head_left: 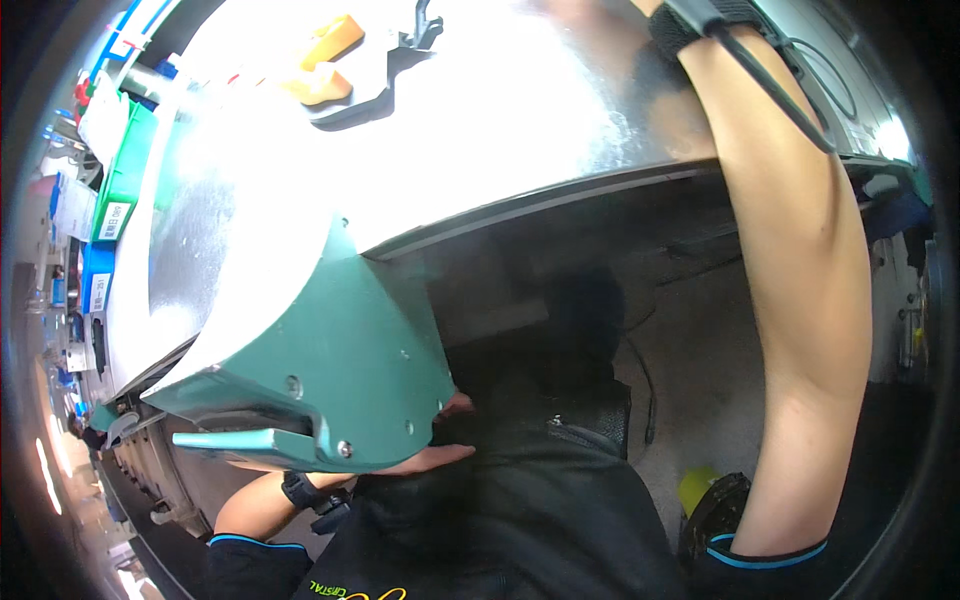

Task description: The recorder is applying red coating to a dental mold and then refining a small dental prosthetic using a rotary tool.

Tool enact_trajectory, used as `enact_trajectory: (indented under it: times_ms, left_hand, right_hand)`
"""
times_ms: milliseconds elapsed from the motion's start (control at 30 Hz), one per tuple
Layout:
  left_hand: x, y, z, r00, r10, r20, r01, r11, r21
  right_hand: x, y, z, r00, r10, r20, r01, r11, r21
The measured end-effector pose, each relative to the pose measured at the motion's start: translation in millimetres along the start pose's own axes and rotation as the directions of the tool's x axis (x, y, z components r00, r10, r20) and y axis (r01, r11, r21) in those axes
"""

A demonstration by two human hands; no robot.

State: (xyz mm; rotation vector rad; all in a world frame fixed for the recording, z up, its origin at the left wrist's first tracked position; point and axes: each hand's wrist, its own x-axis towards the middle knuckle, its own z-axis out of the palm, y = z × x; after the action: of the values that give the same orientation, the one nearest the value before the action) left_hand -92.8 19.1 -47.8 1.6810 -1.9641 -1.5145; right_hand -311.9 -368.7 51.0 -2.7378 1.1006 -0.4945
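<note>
A large green curved casing [320,350] with several screws and a slotted, handle-like edge tilts against the front of the shiny metal table. My left hand [430,461] reaches under it from the lower left and grips its lower edge. Fingers show on the near side and a fingertip beside its right edge; the palm is hidden behind the casing. My right arm [800,280] stretches far forward over the table's right side, with a black wristband [700,25] and a cable at the wrist. The right hand lies beyond the top edge of the picture.
On the metal table [500,150], orange blocks [325,62] sit on a dark plate beside a grey bracket [421,25]. Green bins [125,170] and a blue bin [97,275] line the left side. A thin cable [648,395] hangs or lies below the table.
</note>
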Motion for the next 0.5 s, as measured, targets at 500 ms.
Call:
enact_trajectory:
  times_ms: [500]
  left_hand:
    - [-18, 2, -1, 0.978, -0.025, -0.207, -0.003, 0.991, -0.136]
  right_hand:
    - [22, 22, -19, 0.995, 0.081, 0.055, -0.080, 0.997, -0.017]
